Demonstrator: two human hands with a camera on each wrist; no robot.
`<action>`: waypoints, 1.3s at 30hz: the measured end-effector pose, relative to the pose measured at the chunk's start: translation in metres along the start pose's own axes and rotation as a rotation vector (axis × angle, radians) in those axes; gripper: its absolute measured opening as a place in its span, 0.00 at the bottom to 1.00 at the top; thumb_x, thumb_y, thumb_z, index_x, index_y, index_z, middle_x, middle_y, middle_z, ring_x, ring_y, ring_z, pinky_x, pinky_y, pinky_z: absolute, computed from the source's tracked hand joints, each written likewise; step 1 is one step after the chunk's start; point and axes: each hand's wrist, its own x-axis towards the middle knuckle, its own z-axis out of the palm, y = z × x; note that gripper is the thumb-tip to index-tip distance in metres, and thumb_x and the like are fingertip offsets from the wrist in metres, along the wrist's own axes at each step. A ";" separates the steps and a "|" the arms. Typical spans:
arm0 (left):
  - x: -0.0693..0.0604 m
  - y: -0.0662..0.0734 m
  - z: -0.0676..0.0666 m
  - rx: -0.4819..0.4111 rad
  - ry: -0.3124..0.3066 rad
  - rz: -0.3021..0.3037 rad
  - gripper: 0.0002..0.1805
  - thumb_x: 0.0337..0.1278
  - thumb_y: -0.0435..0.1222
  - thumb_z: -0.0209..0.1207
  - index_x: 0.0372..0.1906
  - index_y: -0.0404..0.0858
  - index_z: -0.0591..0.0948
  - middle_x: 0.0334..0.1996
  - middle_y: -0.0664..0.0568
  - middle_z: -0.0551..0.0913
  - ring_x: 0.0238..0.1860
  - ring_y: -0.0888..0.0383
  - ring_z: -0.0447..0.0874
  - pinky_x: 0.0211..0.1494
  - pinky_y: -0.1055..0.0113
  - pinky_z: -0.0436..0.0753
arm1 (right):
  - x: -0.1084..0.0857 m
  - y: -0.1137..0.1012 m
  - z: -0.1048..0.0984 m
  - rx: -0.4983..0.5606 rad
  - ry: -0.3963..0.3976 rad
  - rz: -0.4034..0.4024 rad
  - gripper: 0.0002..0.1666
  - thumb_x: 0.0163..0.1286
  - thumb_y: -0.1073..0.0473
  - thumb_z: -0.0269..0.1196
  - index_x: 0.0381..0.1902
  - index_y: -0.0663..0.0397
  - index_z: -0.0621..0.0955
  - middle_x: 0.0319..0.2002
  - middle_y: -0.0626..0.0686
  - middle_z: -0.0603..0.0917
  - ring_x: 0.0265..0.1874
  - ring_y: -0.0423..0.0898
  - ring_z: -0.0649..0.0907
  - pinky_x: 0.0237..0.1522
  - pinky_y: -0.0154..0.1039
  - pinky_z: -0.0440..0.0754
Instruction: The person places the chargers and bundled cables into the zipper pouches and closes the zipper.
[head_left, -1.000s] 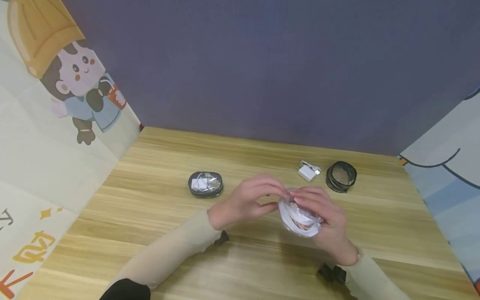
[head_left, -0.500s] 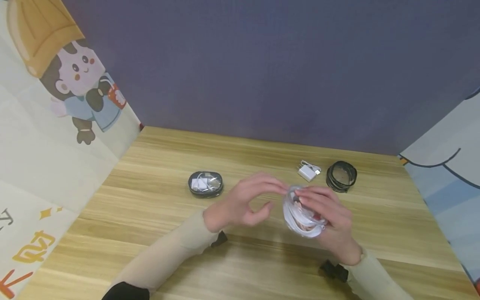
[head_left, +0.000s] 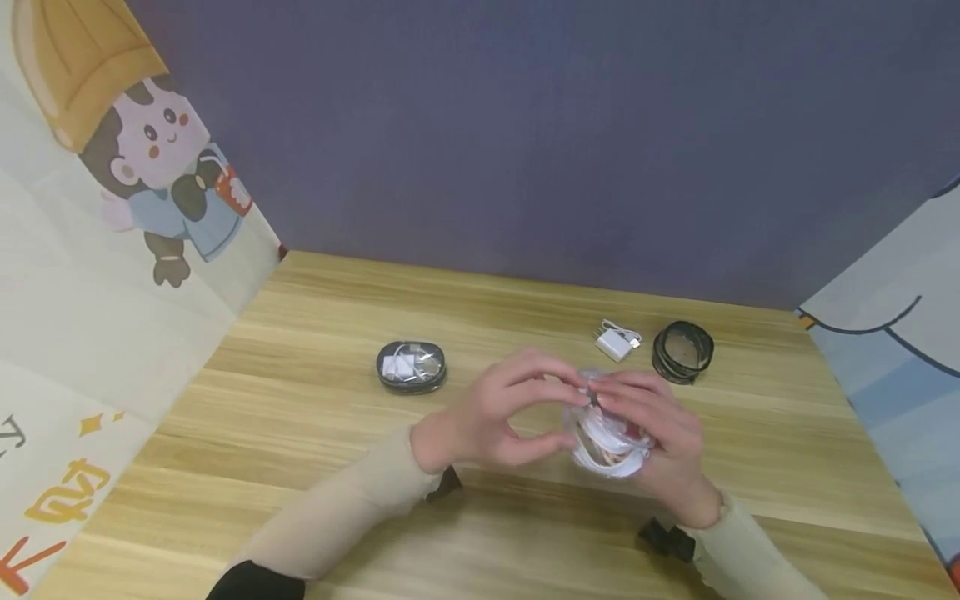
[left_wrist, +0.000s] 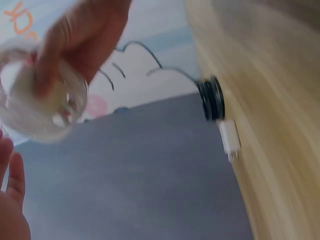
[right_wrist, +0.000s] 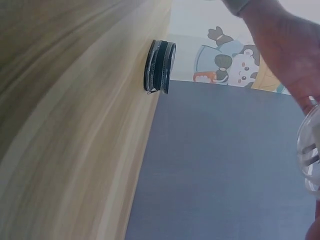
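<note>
A small round clear pouch with white trim is held up above the table by my right hand, whose fingers lie over its top. My left hand curls at the pouch's left side, fingertips on its upper edge and thumb by its near side. Through the clear wall in the right wrist view, something pale with grey bits shows inside the pouch; its kind is unclear. Blur softens the pouch in the left wrist view, where only part of the left hand shows.
On the wooden table, a black-trimmed clear zip pouch holding a white charger and cable sits at left. A white charger with cable lies behind the hands. Right of it stands another black-trimmed pouch. A grey-blue panel borders the back.
Half a second ago the left thumb stood away from the pouch; now thumb and fingers have closed in on its left side. The pouch and right hand have shifted slightly right since one second ago.
</note>
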 end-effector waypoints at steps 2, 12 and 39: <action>-0.002 -0.004 -0.002 -0.029 -0.032 0.000 0.31 0.43 0.39 0.76 0.52 0.27 0.78 0.52 0.37 0.78 0.55 0.48 0.78 0.63 0.60 0.78 | -0.001 0.000 0.001 0.022 0.007 -0.011 0.18 0.62 0.58 0.72 0.38 0.72 0.84 0.42 0.65 0.87 0.49 0.53 0.84 0.55 0.42 0.78; -0.008 -0.017 -0.001 0.017 -0.175 -0.056 0.25 0.49 0.30 0.70 0.55 0.30 0.78 0.52 0.41 0.81 0.57 0.50 0.78 0.67 0.64 0.73 | 0.000 -0.005 0.007 0.126 0.050 -0.032 0.14 0.63 0.64 0.70 0.37 0.74 0.83 0.40 0.72 0.80 0.49 0.56 0.83 0.58 0.44 0.80; -0.017 -0.016 -0.016 0.150 -0.186 -0.105 0.23 0.42 0.32 0.70 0.49 0.37 0.82 0.45 0.47 0.82 0.46 0.58 0.80 0.53 0.76 0.78 | -0.012 0.000 -0.005 0.004 -0.116 0.108 0.24 0.63 0.56 0.71 0.42 0.76 0.79 0.43 0.70 0.84 0.52 0.51 0.83 0.58 0.38 0.79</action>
